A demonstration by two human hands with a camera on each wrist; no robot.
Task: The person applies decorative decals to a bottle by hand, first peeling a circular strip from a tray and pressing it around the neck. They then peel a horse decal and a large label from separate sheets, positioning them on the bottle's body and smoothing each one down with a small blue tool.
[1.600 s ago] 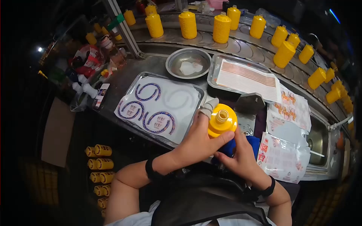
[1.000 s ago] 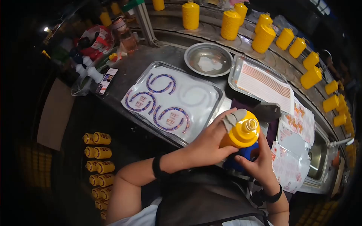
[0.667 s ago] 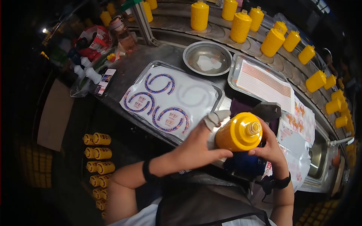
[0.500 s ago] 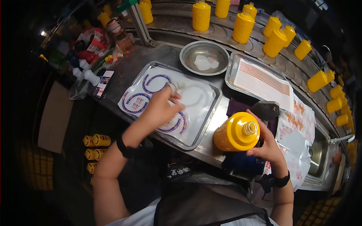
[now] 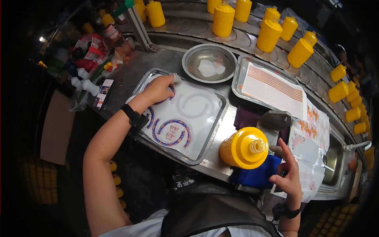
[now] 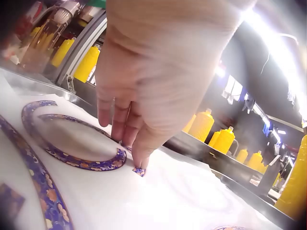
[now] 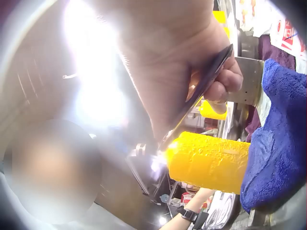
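My left hand (image 5: 158, 90) reaches over a white sheet (image 5: 203, 127) printed with curved blue-and-purple floral decals (image 5: 173, 143) in a metal tray (image 5: 226, 108). In the left wrist view its thumb and fingertips pinch the end of one curved decal strip (image 6: 139, 171), which lies low at the sheet. A yellow glazed bottle (image 5: 242, 152), open neck up, stands by itself at a blue cloth (image 5: 258, 173). Just right of it is my right hand (image 5: 291, 173), index and thumb spread apart. In the right wrist view its other fingers curl against a dark, thin-edged flat piece (image 7: 204, 91).
Behind the tray is a metal basin (image 5: 209, 77) of water with a white scrap. A second tray (image 5: 239, 85) bears striped sheets. A conveyor carries several yellow bottles (image 5: 223, 19). Printed sheets lie beside a sink (image 5: 333, 160); a phone (image 5: 103, 94) lies at the left.
My left hand has let go of the bottle and moved left to the decal sheet. My right hand has come off the bottle to the right. Conveyor bottles have shifted along.
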